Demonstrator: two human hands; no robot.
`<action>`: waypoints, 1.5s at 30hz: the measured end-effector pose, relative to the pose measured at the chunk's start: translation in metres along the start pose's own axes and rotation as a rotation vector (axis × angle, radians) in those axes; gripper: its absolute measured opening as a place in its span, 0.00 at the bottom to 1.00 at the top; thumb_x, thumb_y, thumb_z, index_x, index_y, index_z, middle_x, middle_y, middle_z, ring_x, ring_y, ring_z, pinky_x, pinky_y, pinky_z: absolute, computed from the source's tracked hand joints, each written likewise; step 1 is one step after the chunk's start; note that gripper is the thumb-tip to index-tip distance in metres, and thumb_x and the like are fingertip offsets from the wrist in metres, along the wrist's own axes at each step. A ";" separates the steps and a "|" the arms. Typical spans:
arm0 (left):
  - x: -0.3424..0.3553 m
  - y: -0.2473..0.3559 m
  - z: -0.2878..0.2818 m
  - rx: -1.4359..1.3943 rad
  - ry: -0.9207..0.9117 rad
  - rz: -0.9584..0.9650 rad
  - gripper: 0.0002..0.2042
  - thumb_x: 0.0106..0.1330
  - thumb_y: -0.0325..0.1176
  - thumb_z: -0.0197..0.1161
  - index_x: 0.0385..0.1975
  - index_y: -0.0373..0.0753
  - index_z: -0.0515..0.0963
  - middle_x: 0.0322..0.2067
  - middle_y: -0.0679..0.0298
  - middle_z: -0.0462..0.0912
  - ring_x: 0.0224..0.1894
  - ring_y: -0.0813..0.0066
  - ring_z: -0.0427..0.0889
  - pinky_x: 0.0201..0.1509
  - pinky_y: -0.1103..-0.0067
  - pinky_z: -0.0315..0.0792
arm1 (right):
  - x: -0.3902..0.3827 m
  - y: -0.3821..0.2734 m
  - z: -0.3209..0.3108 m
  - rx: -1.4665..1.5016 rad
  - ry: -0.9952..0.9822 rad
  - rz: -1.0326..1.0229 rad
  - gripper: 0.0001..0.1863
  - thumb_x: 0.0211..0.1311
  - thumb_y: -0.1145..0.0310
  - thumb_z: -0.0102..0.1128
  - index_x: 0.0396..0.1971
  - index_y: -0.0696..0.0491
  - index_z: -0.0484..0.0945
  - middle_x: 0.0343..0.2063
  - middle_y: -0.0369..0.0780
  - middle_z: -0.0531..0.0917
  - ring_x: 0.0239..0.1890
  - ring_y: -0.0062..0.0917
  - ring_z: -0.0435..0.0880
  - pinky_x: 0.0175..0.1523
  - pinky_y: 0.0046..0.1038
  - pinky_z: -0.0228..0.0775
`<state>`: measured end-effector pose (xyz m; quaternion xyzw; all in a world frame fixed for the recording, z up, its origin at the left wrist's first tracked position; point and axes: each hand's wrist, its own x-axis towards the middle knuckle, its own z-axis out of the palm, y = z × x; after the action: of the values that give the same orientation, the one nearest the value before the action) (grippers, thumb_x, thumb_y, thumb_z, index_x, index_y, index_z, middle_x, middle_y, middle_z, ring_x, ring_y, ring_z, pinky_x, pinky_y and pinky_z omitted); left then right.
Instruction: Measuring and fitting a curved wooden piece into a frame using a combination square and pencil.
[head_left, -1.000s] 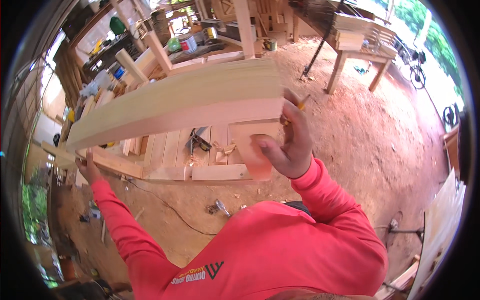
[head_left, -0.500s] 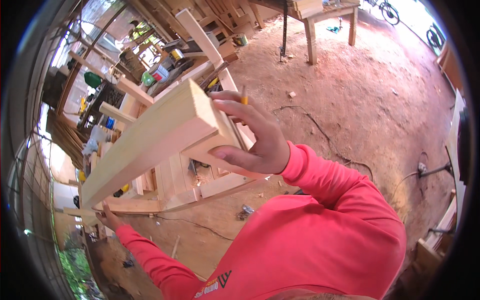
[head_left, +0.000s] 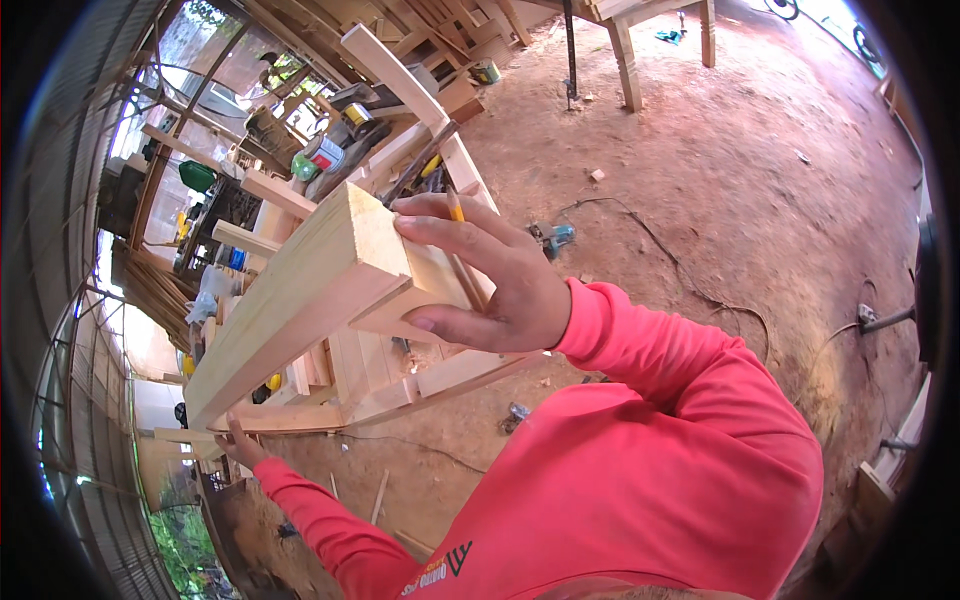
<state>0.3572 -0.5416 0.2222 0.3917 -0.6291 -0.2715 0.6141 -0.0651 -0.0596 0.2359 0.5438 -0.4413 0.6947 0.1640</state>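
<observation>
A pale timber beam (head_left: 290, 310) runs diagonally across a wooden frame (head_left: 455, 375). At its near end my right hand (head_left: 485, 280) grips a short board (head_left: 430, 290) against the beam, fingertips on the beam's end and thumb lower, with a yellow pencil (head_left: 456, 208) between the fingers. My left hand (head_left: 243, 445), arm stretched out, holds the beam's far lower end; its fingers are small and partly hidden. Upright posts (head_left: 390, 70) and loose wood pieces stand or lie on and around the frame, beyond the beam.
A wooden table (head_left: 660, 15) stands at the back. A blue power tool (head_left: 555, 238), offcuts and cords (head_left: 680, 270) lie on the dirt floor. Paint cans (head_left: 322, 155) and stacked boards sit at the back left. A leaning panel and metal bar (head_left: 890, 320) are at the right edge.
The beam has turned so its near end points toward me, and my right hand moved left and down with it. The view has swung, bringing more of the right-hand floor and left wall in.
</observation>
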 end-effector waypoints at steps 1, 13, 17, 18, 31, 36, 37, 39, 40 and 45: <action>-0.004 0.005 0.008 0.003 -0.022 -0.019 0.31 0.65 0.42 0.72 0.62 0.35 0.67 0.51 0.57 0.78 0.49 0.70 0.81 0.44 0.74 0.79 | 0.001 0.001 0.000 -0.024 0.007 -0.021 0.39 0.57 0.62 0.77 0.67 0.56 0.70 0.60 0.52 0.75 0.60 0.45 0.80 0.62 0.38 0.73; -0.004 0.003 0.007 -0.048 0.004 -0.037 0.36 0.66 0.38 0.72 0.69 0.31 0.61 0.58 0.51 0.77 0.57 0.64 0.79 0.59 0.71 0.76 | 0.004 -0.008 0.002 -0.071 -0.034 0.044 0.39 0.55 0.65 0.78 0.66 0.58 0.70 0.62 0.54 0.75 0.61 0.46 0.80 0.63 0.38 0.74; -0.003 -0.002 0.001 -0.070 0.030 -0.026 0.38 0.66 0.38 0.72 0.70 0.29 0.59 0.60 0.49 0.77 0.59 0.62 0.79 0.61 0.70 0.74 | 0.005 -0.012 0.004 -0.104 -0.043 0.061 0.41 0.56 0.64 0.78 0.67 0.60 0.69 0.63 0.54 0.75 0.56 0.38 0.83 0.59 0.35 0.76; -0.002 -0.002 0.007 -0.054 0.041 0.007 0.38 0.66 0.38 0.72 0.70 0.29 0.59 0.59 0.49 0.77 0.59 0.62 0.79 0.61 0.70 0.75 | 0.005 -0.010 0.006 -0.112 -0.056 0.061 0.41 0.56 0.64 0.78 0.67 0.60 0.69 0.63 0.54 0.75 0.56 0.38 0.83 0.59 0.35 0.76; -0.074 0.091 0.026 0.153 0.293 0.573 0.36 0.65 0.42 0.73 0.69 0.35 0.64 0.65 0.49 0.69 0.67 0.55 0.70 0.72 0.62 0.63 | 0.037 -0.017 0.000 0.244 -0.073 0.225 0.46 0.60 0.70 0.74 0.74 0.60 0.56 0.63 0.48 0.74 0.60 0.30 0.78 0.65 0.37 0.70; -0.110 0.200 0.052 0.202 0.029 1.043 0.21 0.67 0.37 0.69 0.56 0.31 0.76 0.56 0.50 0.80 0.57 0.55 0.80 0.66 0.62 0.72 | 0.038 -0.021 -0.002 0.194 -0.185 0.207 0.45 0.61 0.71 0.71 0.74 0.60 0.55 0.64 0.47 0.73 0.65 0.31 0.74 0.68 0.39 0.67; -0.123 0.222 0.065 0.187 -0.028 1.068 0.18 0.67 0.34 0.69 0.52 0.30 0.78 0.54 0.50 0.82 0.56 0.55 0.82 0.64 0.62 0.74 | 0.037 -0.022 0.000 0.202 -0.204 0.209 0.45 0.61 0.71 0.71 0.74 0.60 0.55 0.64 0.47 0.73 0.65 0.31 0.74 0.68 0.39 0.67; -0.139 0.250 0.098 0.210 -0.237 1.185 0.20 0.64 0.30 0.69 0.54 0.31 0.77 0.57 0.50 0.81 0.60 0.53 0.80 0.65 0.62 0.73 | 0.032 -0.018 -0.001 0.209 -0.112 0.265 0.45 0.61 0.69 0.71 0.74 0.61 0.56 0.64 0.47 0.73 0.68 0.33 0.72 0.70 0.41 0.64; -0.148 0.265 0.109 0.190 -0.319 1.195 0.21 0.61 0.31 0.71 0.54 0.32 0.78 0.57 0.50 0.81 0.60 0.52 0.80 0.65 0.61 0.73 | 0.033 -0.017 0.001 0.218 -0.121 0.268 0.45 0.61 0.69 0.71 0.74 0.61 0.56 0.64 0.47 0.73 0.68 0.33 0.72 0.70 0.41 0.64; -0.165 0.326 0.152 0.220 -0.544 1.247 0.32 0.50 0.39 0.78 0.56 0.37 0.78 0.54 0.51 0.83 0.56 0.52 0.82 0.63 0.63 0.73 | 0.033 -0.018 0.002 0.242 -0.108 0.281 0.46 0.62 0.66 0.72 0.74 0.61 0.55 0.65 0.47 0.72 0.69 0.34 0.70 0.73 0.41 0.60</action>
<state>0.1458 -0.2483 0.3828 -0.0654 -0.8926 0.1094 0.4324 -0.0628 -0.0594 0.2740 0.5291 -0.4340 0.7288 -0.0251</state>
